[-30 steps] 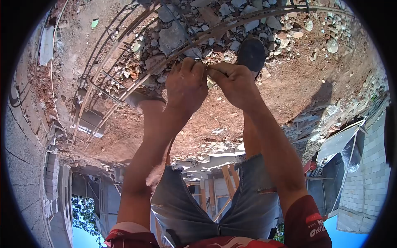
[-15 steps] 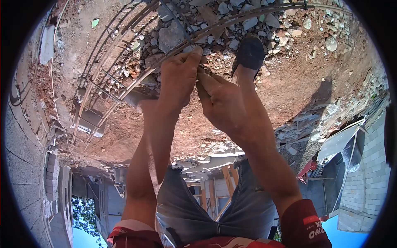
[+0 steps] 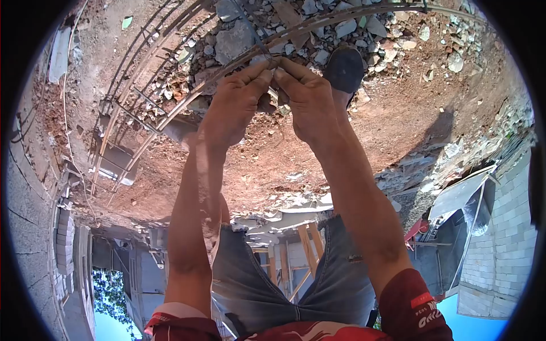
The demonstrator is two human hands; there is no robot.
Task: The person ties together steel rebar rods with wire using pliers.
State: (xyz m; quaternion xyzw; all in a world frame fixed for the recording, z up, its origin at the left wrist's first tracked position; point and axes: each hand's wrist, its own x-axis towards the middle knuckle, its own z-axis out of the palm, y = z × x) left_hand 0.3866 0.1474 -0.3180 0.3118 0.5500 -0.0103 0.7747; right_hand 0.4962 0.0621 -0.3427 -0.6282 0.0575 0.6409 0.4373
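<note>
My left hand (image 3: pixel 236 105) and my right hand (image 3: pixel 311 99) meet at the long reinforcing bars (image 3: pixel 324 21), fingertips almost touching. Both are closed in a pinch, thumbs against bent index fingers. Between them is a thin wire (image 3: pixel 267 54), at the spot where a cross bar (image 3: pixel 250 27) meets the long bar; its ends are mostly hidden by my fingers. The bars belong to a rebar cage, bowed by the wide lens, with crosswise ties (image 3: pixel 139 118) further left.
Broken concrete rubble (image 3: pixel 234 42) lies under the bars, on reddish soil (image 3: pixel 387 133). My dark shoe (image 3: pixel 344 69) stands right of my hands. A block wall (image 3: pixel 492 244) rises at the right, and a pale cord (image 3: pixel 65 113) runs along the left.
My right hand has moved up beside my left, bringing its fingertips to the bar. My left hand has shifted slightly left and turned, its thumb now against the right hand's fingers.
</note>
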